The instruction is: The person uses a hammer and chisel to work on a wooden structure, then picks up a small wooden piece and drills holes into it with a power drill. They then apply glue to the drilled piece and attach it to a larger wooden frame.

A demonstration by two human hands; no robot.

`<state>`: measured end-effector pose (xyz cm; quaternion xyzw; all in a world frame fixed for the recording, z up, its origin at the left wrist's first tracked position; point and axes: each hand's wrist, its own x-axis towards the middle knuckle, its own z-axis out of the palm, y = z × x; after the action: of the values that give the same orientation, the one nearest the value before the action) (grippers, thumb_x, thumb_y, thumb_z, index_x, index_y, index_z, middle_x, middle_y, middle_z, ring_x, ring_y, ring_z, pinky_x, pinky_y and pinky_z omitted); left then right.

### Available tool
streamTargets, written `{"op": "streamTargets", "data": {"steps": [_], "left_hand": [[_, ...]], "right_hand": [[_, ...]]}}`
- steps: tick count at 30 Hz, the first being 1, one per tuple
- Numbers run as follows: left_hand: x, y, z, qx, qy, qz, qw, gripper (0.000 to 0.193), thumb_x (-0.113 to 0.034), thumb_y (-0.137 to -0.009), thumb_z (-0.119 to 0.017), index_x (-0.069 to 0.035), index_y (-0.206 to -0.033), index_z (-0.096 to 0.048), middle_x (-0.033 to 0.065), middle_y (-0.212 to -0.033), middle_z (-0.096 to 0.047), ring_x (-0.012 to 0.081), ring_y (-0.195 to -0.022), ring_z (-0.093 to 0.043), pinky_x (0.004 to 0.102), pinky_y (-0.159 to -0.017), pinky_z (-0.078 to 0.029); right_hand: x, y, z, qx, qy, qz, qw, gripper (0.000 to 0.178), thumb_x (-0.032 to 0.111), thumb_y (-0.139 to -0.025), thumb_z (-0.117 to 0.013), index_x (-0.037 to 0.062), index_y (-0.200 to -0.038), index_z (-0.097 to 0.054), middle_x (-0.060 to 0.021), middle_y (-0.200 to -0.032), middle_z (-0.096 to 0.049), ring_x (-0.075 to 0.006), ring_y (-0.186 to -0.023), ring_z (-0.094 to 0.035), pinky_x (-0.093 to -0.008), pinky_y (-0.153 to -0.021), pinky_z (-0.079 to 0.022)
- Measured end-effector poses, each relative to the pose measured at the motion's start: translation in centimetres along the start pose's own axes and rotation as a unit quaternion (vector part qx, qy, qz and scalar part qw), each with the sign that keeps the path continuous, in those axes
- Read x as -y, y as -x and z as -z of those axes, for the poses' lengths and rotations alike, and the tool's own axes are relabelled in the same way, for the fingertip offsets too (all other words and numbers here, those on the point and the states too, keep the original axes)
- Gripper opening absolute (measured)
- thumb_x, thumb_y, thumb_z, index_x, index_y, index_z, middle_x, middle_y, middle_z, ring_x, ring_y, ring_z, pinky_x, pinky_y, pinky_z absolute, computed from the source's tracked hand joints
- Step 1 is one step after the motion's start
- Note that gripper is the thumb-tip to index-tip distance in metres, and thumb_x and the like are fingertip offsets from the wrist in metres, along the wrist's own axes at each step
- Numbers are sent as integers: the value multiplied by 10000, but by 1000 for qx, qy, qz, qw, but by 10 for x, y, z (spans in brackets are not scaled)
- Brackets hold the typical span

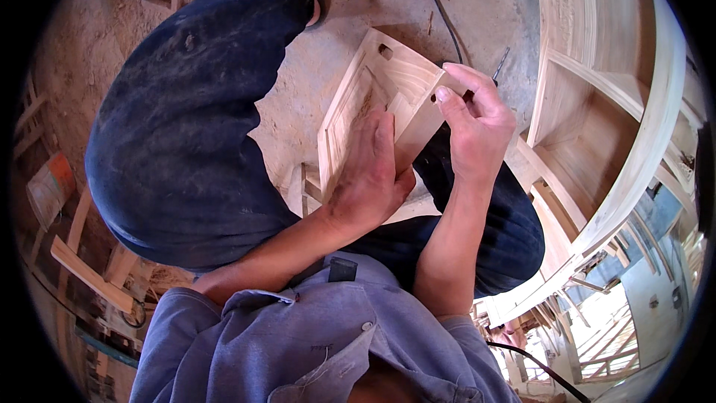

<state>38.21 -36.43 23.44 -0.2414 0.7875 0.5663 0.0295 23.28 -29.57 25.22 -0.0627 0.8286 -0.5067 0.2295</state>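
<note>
A pale wooden box point(416, 116), open on one side, is held tilted between my hands over the floor in front of me. My left hand point(365, 168) lies against it, its fingers over the inner face and its thumb along the side wall. My right hand point(481, 116) pinches the upper right corner, thumb and forefinger bent around it. By the thumb tip is a small dark hole, and an oval cut-out point(385, 51) pierces the end board. Something small and dark shows inside the right hand's curl; I cannot make out what it is.
A large curved wooden frame with compartments point(597, 104) stands close on the right. A thin metal rod point(501, 63) and a dark cable point(440, 7) lie on the dusty floor beyond the box. At far left are a white-and-orange bucket point(51, 190) and wooden pieces point(91, 275).
</note>
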Motion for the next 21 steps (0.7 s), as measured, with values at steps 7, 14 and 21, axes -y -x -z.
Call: {"op": "streamTargets", "data": {"steps": [7, 14, 21], "left_hand": [[-4, -2, 1, -8, 14, -16, 1000, 815, 25, -726, -704, 119, -1396, -248, 385, -1359, -367, 559, -1254, -404, 545, -1097, -343], [-6, -5, 2, 11, 1, -8, 1000, 790, 33, -720, -696, 132, -1369, -257, 379, -1326, -382, 550, -1199, -432, 549, -1056, -367], [-5, -6, -1, 37, -19, -1, 999, 838, -4, -735, -714, 142, -1397, -221, 391, -1372, -361, 549, -1244, -415, 530, -1093, -353]], "right_hand": [[4, -2, -1, -8, -22, -12, 1000, 260, -40, -786, -752, -23, -1046, -748, -63, -1067, -705, -90, -826, -597, -222, -692, -458], [3, -3, 2, -4, -48, -36, 998, 274, -66, -782, -754, -31, -1053, -750, -83, -1072, -706, -111, -841, -633, -227, -710, -503], [-1, -4, 6, 0, -73, -48, 996, 290, -93, -796, -745, -49, -1083, -740, -90, -1067, -707, -122, -836, -632, -243, -739, -523]]}}
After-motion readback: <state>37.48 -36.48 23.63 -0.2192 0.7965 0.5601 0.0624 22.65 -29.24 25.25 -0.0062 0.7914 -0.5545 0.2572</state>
